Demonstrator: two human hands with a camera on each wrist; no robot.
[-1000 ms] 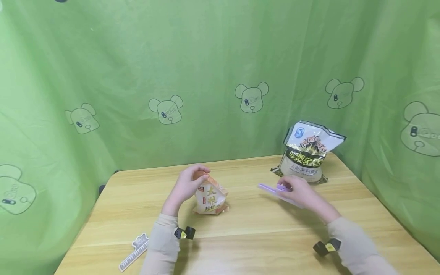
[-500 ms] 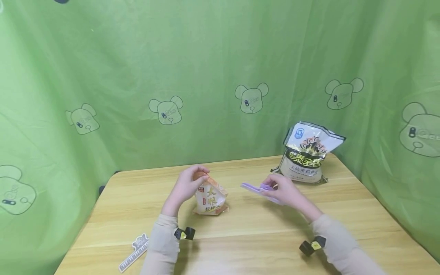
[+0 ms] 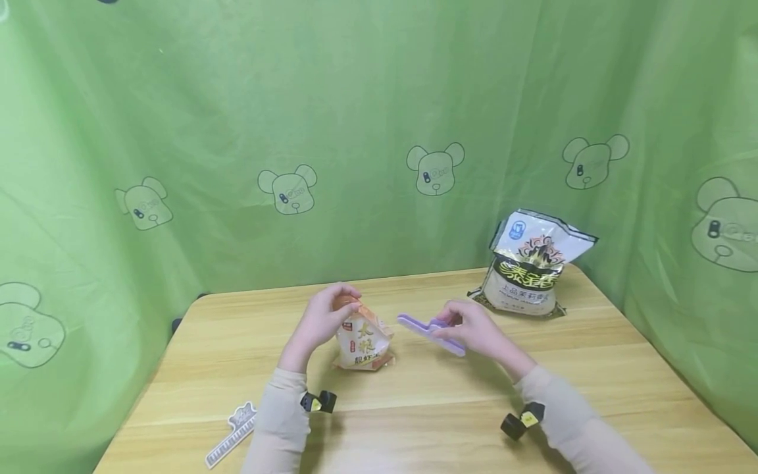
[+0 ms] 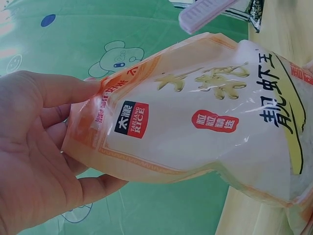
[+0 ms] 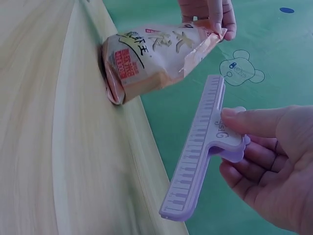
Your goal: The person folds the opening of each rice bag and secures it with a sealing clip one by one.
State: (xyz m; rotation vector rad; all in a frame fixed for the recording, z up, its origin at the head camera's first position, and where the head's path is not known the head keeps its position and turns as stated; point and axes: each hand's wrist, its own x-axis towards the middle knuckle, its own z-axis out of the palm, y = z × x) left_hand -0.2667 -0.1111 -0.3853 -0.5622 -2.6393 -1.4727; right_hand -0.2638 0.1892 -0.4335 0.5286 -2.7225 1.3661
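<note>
Right hand (image 3: 476, 329) and purple clip (image 5: 195, 147) shifted left, now closer to orange-white bag (image 3: 362, 342).

Small orange-and-white bag (image 3: 362, 345) is stood on wood-grain table (image 3: 403, 421); its top is gripped by left hand (image 3: 322, 320). Purple clip (image 3: 422, 327) is pinched between thumb and fingers of right hand (image 3: 476, 329), one end being pointed toward the small bag; a narrow gap is seen between them. Larger white-and-black bag (image 3: 524, 276) is placed upright near the far right corner. Grey-white clip (image 3: 229, 440) is laid at an angle beside left sleeve (image 3: 278, 415). A black device with yellow patch is worn at each wrist. The table is backed by green curtain (image 3: 355, 99), printed with bear-head outlines.
</note>
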